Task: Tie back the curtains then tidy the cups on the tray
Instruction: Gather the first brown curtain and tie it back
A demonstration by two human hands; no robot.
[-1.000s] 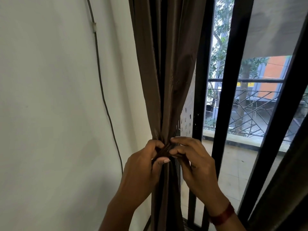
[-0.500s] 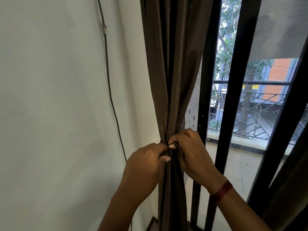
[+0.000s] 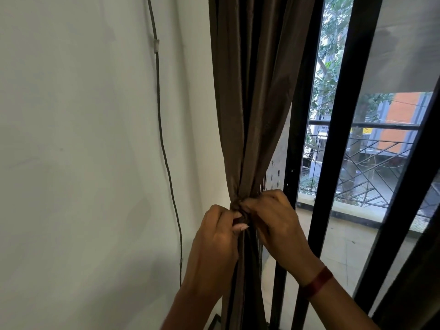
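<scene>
The brown curtain (image 3: 250, 103) hangs gathered just left of the black window frame (image 3: 333, 139). Both hands meet at its cinched waist: the left hand (image 3: 214, 239) pinches the brown tie (image 3: 238, 207) with curled fingers, and the right hand (image 3: 273, 222) grips it from the frame side. A cable (image 3: 164, 144) runs down the wall, well left of the frame

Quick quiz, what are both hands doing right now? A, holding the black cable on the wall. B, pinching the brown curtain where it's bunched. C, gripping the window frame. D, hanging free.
B: the left hand and right hand meet at the gathered part of the curtain, fingers curled into the fabric. The cable and frame are untouched.
</scene>
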